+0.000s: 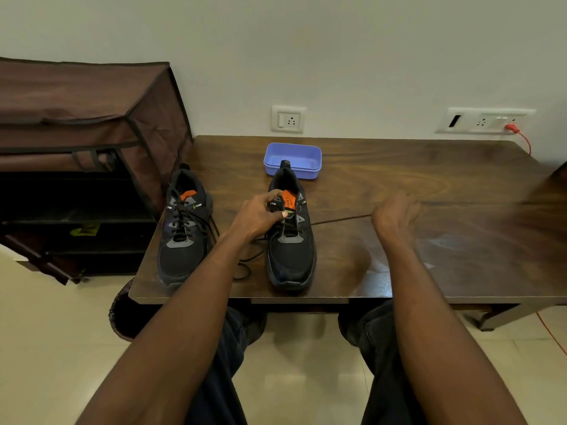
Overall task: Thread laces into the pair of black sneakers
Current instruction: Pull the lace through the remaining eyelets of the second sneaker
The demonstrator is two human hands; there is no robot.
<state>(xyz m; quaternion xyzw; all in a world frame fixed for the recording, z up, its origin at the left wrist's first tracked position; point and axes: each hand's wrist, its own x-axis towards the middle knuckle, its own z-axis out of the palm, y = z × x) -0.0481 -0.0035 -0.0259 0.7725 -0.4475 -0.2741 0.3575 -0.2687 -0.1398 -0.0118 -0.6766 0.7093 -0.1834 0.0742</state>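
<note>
Table: dark wooden table [399, 179] stood against a pale wall, both sneakers on its left part, toes toward the person.
Left sneaker: black sneaker [184, 228] sat near the table's left edge, fully laced, lace ends trailing loose on its right side.
Right sneaker: second black sneaker [290, 240] stood just in front of the blue tray [293, 159], orange tongue label showing, upper eyelets not yet laced.
Left hand: left hand [260, 214] rested on the right sneaker's tongue area, fingers curled, thumb and forefinger pinching at the eyelets.
Right hand: right hand [394, 214], blurred, held the black lace [337, 220] pulled taut sideways from the shoe; the fingers closed on it.
Slack: loose lace looped on the table between the shoes.
Surroundings: brown fabric rack [89, 133] at left; wall socket [288, 119] behind the tray.
</note>
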